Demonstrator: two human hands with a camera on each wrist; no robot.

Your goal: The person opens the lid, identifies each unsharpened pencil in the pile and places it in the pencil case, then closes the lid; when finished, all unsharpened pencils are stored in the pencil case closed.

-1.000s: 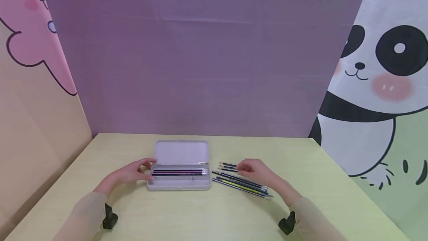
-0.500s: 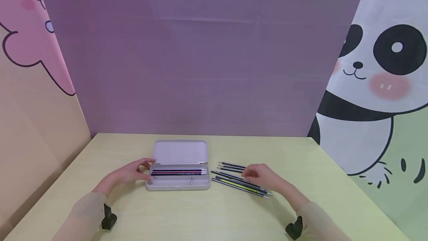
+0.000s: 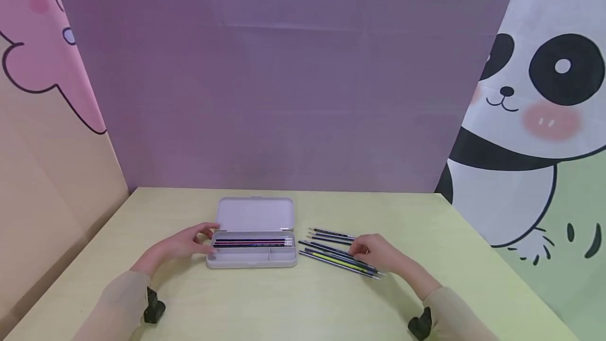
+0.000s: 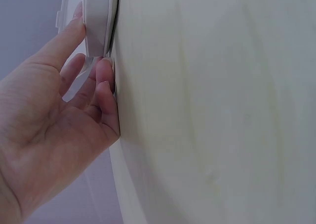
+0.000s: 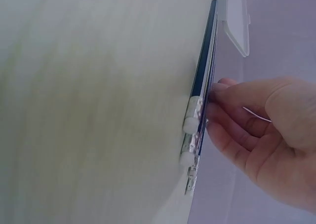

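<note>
An open white pencil case (image 3: 227,263) lies on the table with several dark striped pencils (image 3: 251,243) in its rear compartment. My left hand (image 3: 182,243) holds the case's left end, thumb on its near side and fingers behind; the left wrist view shows the thumb pressed on the case wall (image 4: 98,21). To the right of the case lie loose pencils (image 3: 326,258), mostly dark, one with yellow-green. My right hand (image 3: 379,253) pinches a pencil among them, thumb and fingers curled together. In the right wrist view, nearer pencils (image 5: 203,61) with white erasers partly hide the fingertips.
The case's lid (image 3: 255,214) is folded back flat behind it. Two smaller compartments (image 3: 282,255) show at the case's front. A purple backdrop (image 3: 284,93) rises at the rear edge of the wooden table (image 3: 265,304).
My right hand has moved right and slightly toward me along the loose pencils, uncovering more of the rear ones. My left hand has stayed at the case.
</note>
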